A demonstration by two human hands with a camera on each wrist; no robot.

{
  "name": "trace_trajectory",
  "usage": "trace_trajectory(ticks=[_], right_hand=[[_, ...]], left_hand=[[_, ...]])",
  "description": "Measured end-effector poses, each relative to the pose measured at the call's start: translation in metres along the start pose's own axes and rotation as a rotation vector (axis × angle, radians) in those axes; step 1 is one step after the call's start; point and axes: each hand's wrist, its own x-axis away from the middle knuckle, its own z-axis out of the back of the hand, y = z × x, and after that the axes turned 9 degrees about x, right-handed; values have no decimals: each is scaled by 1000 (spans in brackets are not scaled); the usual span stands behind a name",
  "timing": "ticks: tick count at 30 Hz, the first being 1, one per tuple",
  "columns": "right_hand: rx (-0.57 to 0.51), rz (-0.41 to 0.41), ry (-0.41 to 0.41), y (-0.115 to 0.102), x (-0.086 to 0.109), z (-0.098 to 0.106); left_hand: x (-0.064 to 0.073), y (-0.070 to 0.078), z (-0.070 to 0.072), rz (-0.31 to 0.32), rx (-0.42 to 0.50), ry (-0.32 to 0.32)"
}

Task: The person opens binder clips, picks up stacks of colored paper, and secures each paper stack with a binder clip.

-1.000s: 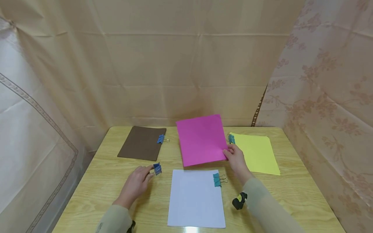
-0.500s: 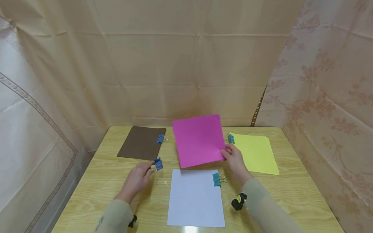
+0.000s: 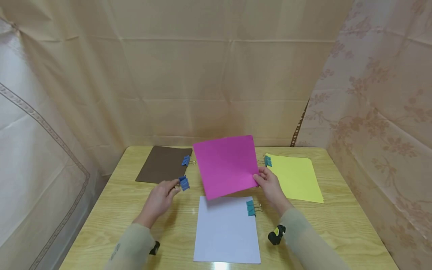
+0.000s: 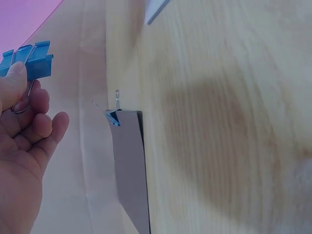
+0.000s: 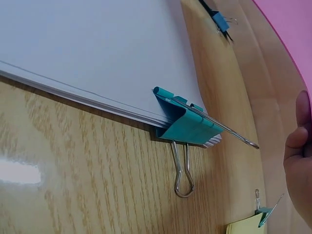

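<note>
A blue binder clip (image 3: 184, 183) is pinched by its wire handles in my left hand (image 3: 158, 200), with its mouth facing the paper. In the left wrist view the thumb presses on the clip (image 4: 35, 62). My right hand (image 3: 271, 189) grips the lower right corner of a magenta paper stack (image 3: 226, 165), raised and tilted above the table. The clip is close to the left edge of the magenta paper, apart from it in the head view. Below lies a white paper stack (image 3: 227, 232) with a teal binder clip (image 3: 251, 208) on its upper right edge.
At the back left lies a brown paper stack (image 3: 162, 165) with a blue binder clip (image 3: 186, 160). A yellow paper stack (image 3: 297, 178) with a teal binder clip (image 3: 268, 161) lies on the right. The wooden table (image 3: 111, 221) meets beige curtains (image 3: 216, 75) behind.
My right hand has moved the magenta paper left and tilted it slightly more. The left hand has carried its clip up and a little right, nearer the paper.
</note>
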Motion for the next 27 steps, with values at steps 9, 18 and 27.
trace_trajectory(ticks=[9,18,27], right_hand=[[-10,41,-62,6,1,-1],[-33,49,-104,4,3,-3],[-36,59,-120,7,3,-3]], left_hand=[[-5,6,3,-23,45,16],[-7,11,7,13,115,1],[-7,15,7,-16,170,-5]])
